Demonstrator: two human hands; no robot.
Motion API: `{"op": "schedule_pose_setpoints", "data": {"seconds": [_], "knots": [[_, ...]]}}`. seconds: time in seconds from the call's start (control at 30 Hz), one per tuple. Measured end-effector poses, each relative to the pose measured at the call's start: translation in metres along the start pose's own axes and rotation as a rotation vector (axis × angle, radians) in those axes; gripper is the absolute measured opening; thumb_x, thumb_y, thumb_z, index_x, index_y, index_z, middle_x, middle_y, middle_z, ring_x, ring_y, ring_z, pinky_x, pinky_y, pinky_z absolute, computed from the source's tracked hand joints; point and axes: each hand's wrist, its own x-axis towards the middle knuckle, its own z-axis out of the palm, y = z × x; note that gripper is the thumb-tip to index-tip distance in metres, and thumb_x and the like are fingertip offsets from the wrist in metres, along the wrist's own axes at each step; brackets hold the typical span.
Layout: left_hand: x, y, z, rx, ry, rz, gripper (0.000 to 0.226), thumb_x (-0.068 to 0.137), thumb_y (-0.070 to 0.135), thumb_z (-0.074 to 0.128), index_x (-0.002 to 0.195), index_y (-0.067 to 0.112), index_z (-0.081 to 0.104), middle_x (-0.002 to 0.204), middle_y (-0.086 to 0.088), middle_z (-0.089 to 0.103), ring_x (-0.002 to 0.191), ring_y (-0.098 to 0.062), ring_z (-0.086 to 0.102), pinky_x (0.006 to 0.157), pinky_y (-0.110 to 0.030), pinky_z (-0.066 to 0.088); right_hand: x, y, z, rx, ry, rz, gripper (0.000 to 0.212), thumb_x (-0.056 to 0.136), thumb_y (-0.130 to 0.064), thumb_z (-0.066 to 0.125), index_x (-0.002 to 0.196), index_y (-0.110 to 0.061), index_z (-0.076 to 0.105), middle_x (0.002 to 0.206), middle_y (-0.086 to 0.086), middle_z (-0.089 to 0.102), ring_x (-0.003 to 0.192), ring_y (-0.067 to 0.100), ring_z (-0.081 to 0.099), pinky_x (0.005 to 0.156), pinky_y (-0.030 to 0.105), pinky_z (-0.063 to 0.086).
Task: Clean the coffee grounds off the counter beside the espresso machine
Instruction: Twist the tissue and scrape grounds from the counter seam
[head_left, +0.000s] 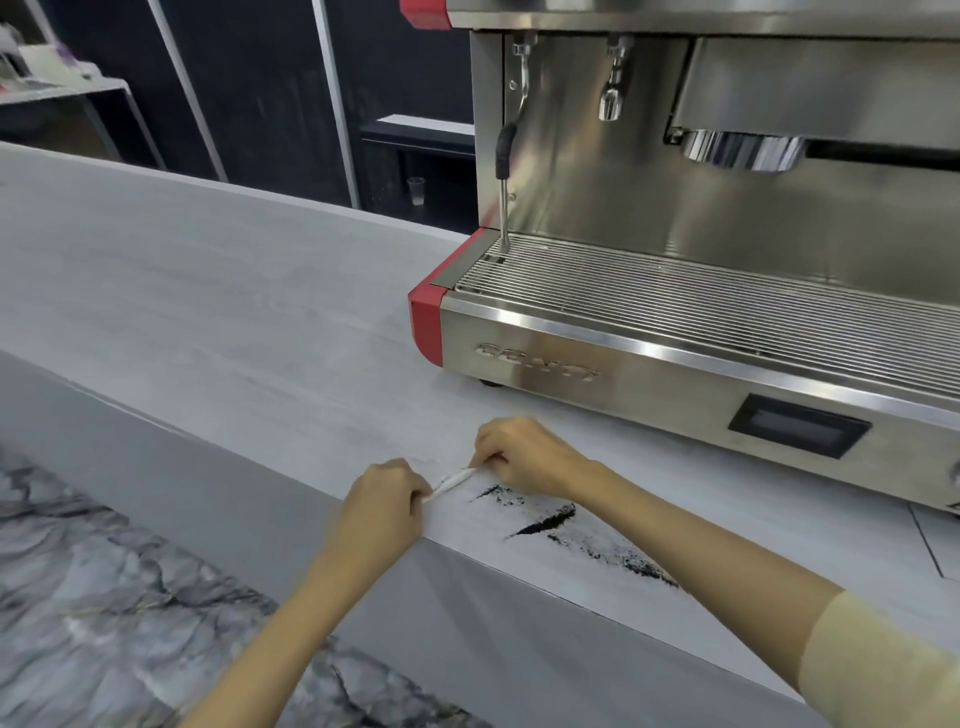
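Coffee grounds (550, 517) lie in dark streaks on counter (218, 291). Left hand (382, 501) and right hand (519, 457) each pinch one white strip (451, 482) (material indeterminate) between them.

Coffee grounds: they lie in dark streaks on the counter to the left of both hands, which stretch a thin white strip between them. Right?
Not quite. The head view shows the coffee grounds to the right of the hands, under the right forearm. The left hand and right hand do hold the white strip between them.

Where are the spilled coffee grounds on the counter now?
In the head view, the coffee grounds lie near the counter's front edge, before the espresso machine, just right of both hands.
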Motion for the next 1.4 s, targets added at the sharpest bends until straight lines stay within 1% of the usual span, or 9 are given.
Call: {"op": "schedule_pose_setpoints", "data": {"seconds": [0.13, 0.27, 0.33, 0.5, 0.63, 0.87, 1.07, 1.23, 1.4], "knots": [[-0.018, 0.015, 0.009, -0.027, -0.009, 0.012, 0.026, 0.081, 0.003, 0.050, 0.088, 0.012, 0.073, 0.090, -0.008, 0.066, 0.081, -0.029, 0.062, 0.072, -0.036, 0.050, -0.020, 0.007, -0.008, 0.005, -0.046, -0.024, 0.024, 0.078, 0.003, 0.056, 0.089, -0.009, 0.073, 0.092, 0.006, 0.073, 0.082, 0.020, 0.064, 0.072, 0.026, 0.050], [-0.007, 0.018, 0.008, -0.036, 0.125, -0.086, 0.025, 0.081, 0.003, 0.050, 0.085, 0.009, 0.074, 0.088, -0.012, 0.068, 0.078, -0.030, 0.063, 0.070, -0.037, 0.052, 0.009, 0.006, -0.022, 0.011, 0.049, -0.072, 0.027, 0.074, 0.009, 0.054, 0.084, -0.007, 0.074, 0.090, 0.007, 0.074, 0.081, 0.021, 0.066, 0.074, 0.032, 0.053], [-0.001, 0.016, 0.006, -0.038, 0.174, -0.153, 0.026, 0.081, 0.002, 0.050, 0.088, 0.010, 0.074, 0.089, -0.013, 0.069, 0.080, -0.031, 0.063, 0.067, -0.032, 0.050, 0.028, 0.003, -0.022, -0.033, 0.018, -0.107, 0.028, 0.074, 0.008, 0.053, 0.084, -0.007, 0.074, 0.090, 0.007, 0.073, 0.082, 0.021, 0.065, 0.073, 0.028, 0.051], [-0.001, 0.019, 0.009, -0.012, 0.127, -0.263, 0.031, 0.081, 0.002, 0.045, 0.096, 0.011, 0.072, 0.095, -0.013, 0.066, 0.084, -0.030, 0.058, 0.065, -0.032, 0.044, 0.042, 0.007, -0.008, -0.069, -0.079, -0.134, 0.024, 0.075, 0.006, 0.055, 0.084, -0.005, 0.073, 0.091, 0.009, 0.074, 0.084, 0.025, 0.065, 0.074, 0.035, 0.052], [-0.001, 0.029, 0.015, 0.017, 0.087, -0.264, 0.032, 0.084, 0.002, 0.042, 0.098, 0.011, 0.070, 0.102, -0.012, 0.063, 0.090, -0.030, 0.057, 0.070, -0.033, 0.043, 0.031, 0.016, -0.011, -0.057, -0.051, -0.147, 0.024, 0.075, 0.006, 0.054, 0.086, -0.004, 0.073, 0.092, 0.011, 0.074, 0.085, 0.025, 0.066, 0.076, 0.031, 0.049], [-0.013, 0.043, 0.024, 0.039, 0.072, -0.212, 0.032, 0.085, 0.003, 0.044, 0.100, 0.011, 0.071, 0.102, -0.011, 0.064, 0.094, -0.032, 0.059, 0.080, -0.040, 0.051, -0.003, 0.025, -0.012, -0.070, -0.030, -0.175, 0.025, 0.077, 0.004, 0.054, 0.088, -0.007, 0.073, 0.091, 0.008, 0.074, 0.084, 0.025, 0.066, 0.073, 0.038, 0.053], [-0.025, 0.058, 0.028, 0.065, 0.047, -0.214, 0.030, 0.084, 0.006, 0.043, 0.096, 0.011, 0.071, 0.096, -0.012, 0.061, 0.088, -0.032, 0.058, 0.070, -0.034, 0.044, -0.016, 0.024, -0.011, -0.066, -0.020, -0.166, 0.025, 0.080, 0.003, 0.053, 0.093, -0.008, 0.072, 0.095, 0.007, 0.073, 0.086, 0.023, 0.065, 0.071, 0.032, 0.048], [-0.030, 0.077, 0.034, 0.078, 0.032, -0.212, 0.030, 0.086, 0.007, 0.042, 0.099, 0.011, 0.069, 0.103, -0.011, 0.061, 0.095, -0.031, 0.058, 0.076, -0.034, 0.045, -0.032, 0.034, -0.014, -0.067, -0.002, -0.158, 0.025, 0.079, 0.003, 0.055, 0.090, -0.008, 0.073, 0.093, 0.006, 0.074, 0.084, 0.022, 0.066, 0.069, 0.022, 0.043], [-0.036, 0.091, 0.045, 0.096, 0.027, -0.216, 0.029, 0.085, 0.006, 0.043, 0.097, 0.011, 0.069, 0.103, -0.010, 0.061, 0.094, -0.030, 0.059, 0.075, -0.034, 0.046, -0.049, 0.038, -0.017, -0.060, 0.001, -0.155, 0.026, 0.077, 0.006, 0.054, 0.090, -0.007, 0.073, 0.093, 0.007, 0.074, 0.083, 0.023, 0.066, 0.074, 0.031, 0.051]]}}
